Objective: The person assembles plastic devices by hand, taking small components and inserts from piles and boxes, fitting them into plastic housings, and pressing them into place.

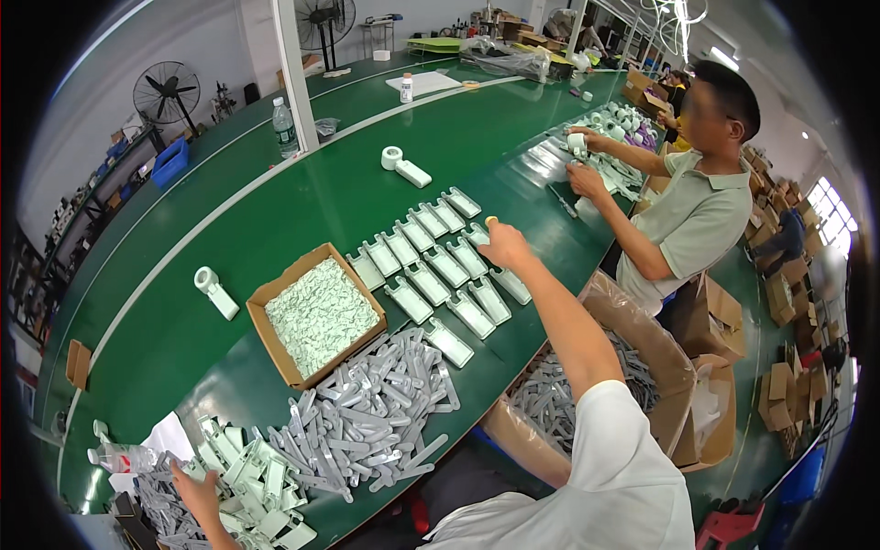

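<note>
My right grip [506, 246] is at the rows of pale-green handle shells [446, 267], centre frame; I can't tell if it pinches one. A dragging forearm [576, 335] could skew them; my spread left grip [198, 492], lower left, brushing the heaped casings [275, 477], could scatter them.

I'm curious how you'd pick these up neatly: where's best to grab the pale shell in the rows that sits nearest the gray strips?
Probably by its two long edges, finger and thumb across the middle, from above. The pale shell lies flat, long and narrow, with raised edges to pinch; gray strips crowd its left, so the right seems the freer approach.
</note>
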{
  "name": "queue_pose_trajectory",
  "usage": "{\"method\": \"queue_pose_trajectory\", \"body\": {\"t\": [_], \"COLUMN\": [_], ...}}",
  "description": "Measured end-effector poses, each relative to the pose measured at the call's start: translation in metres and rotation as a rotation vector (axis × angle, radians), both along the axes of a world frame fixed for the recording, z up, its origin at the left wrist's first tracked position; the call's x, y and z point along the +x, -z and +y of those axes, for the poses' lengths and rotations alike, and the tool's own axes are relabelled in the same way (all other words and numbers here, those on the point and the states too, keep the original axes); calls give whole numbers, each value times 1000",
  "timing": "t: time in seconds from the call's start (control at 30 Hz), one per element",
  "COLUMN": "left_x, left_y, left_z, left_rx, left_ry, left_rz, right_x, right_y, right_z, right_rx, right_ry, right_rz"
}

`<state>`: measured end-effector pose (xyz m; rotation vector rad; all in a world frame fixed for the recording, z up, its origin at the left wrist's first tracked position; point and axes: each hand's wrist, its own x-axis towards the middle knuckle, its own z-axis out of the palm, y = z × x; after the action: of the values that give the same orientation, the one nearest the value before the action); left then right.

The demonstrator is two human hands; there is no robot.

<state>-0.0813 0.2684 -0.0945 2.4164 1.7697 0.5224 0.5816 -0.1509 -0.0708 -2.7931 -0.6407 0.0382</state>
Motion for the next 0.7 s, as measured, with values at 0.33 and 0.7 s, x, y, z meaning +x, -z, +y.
{"method": "queue_pose_trajectory", "body": {"t": [0.33, 0.7], "left_x": [-27, 15], "left_y": [14, -44], "left_z": [46, -72], "left_rx": [-252, -449], "left_ry": [-68, 49], "left_rz": [-308, -914], "right_x": [-14, -164], "right_y": [-2, -27], "right_z": [3, 92], "right_rx": [23, -245], "right_ry": [-40, -874], "right_rz": [-200, -33]}}
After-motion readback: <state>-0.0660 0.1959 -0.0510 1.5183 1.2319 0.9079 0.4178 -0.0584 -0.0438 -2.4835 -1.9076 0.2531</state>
